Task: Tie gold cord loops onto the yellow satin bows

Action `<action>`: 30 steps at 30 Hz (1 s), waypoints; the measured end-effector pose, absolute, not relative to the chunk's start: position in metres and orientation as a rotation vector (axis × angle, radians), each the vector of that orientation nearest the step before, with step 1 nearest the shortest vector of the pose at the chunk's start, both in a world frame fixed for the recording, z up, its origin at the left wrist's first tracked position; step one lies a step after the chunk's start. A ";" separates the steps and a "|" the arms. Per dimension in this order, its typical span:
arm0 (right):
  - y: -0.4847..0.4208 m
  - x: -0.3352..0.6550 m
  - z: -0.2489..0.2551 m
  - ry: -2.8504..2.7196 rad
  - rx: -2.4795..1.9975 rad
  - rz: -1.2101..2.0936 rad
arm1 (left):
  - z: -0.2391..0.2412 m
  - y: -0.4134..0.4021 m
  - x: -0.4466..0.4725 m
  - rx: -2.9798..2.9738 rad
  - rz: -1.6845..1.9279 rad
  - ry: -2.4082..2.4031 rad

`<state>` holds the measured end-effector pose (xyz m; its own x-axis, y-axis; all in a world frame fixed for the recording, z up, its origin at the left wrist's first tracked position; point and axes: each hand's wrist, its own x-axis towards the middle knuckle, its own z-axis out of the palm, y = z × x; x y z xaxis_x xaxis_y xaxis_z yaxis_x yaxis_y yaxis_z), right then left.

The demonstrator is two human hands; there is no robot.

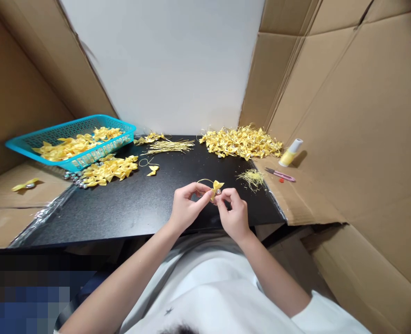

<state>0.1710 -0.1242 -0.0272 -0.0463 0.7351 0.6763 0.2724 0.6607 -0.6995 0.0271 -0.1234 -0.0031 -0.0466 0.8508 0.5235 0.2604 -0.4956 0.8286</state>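
Note:
A small yellow ribbon bow (pixel 216 188) with a thin gold cord looped from it is pinched between both my hands above the near edge of the black table (pixel 129 208). My left hand (pixel 186 206) grips it from the left with fingers closed. My right hand (pixel 232 211) pinches it from the right. A tiny silvery bell seems to sit at the bow, too small to be sure.
A turquoise basket (pixel 69 141) of yellow ribbon stands at the left, with loose bows (pixel 110 169) beside it. Gold cords (pixel 169 146) and a heap of finished bows (pixel 242 141) lie at the back. Thread scraps (pixel 251 178), snips (pixel 280 175) and a spool (pixel 291 153) lie right. Cardboard walls enclose the table.

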 end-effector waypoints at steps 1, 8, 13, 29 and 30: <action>-0.124 0.171 -0.027 -1.627 -0.845 0.454 | -0.003 -0.123 0.027 1.732 1.574 1.175; -0.125 0.172 -0.027 -1.639 -0.844 0.492 | -0.004 -0.121 0.027 1.585 1.520 1.139; -0.126 0.172 -0.027 -1.617 -0.848 0.524 | -0.004 -0.121 0.025 1.590 1.527 1.131; -0.126 0.173 -0.027 -1.634 -0.833 0.518 | -0.002 -0.121 0.026 1.792 1.594 1.195; -0.126 0.173 -0.028 -1.634 -0.832 0.519 | -0.002 -0.121 0.027 1.769 1.586 1.192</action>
<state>0.1727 -0.1263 -0.0276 -0.0757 0.7546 0.6518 0.2406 0.6482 -0.7225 0.0265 -0.1210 -0.0018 -0.0506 0.8398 0.5405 0.2853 -0.5065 0.8137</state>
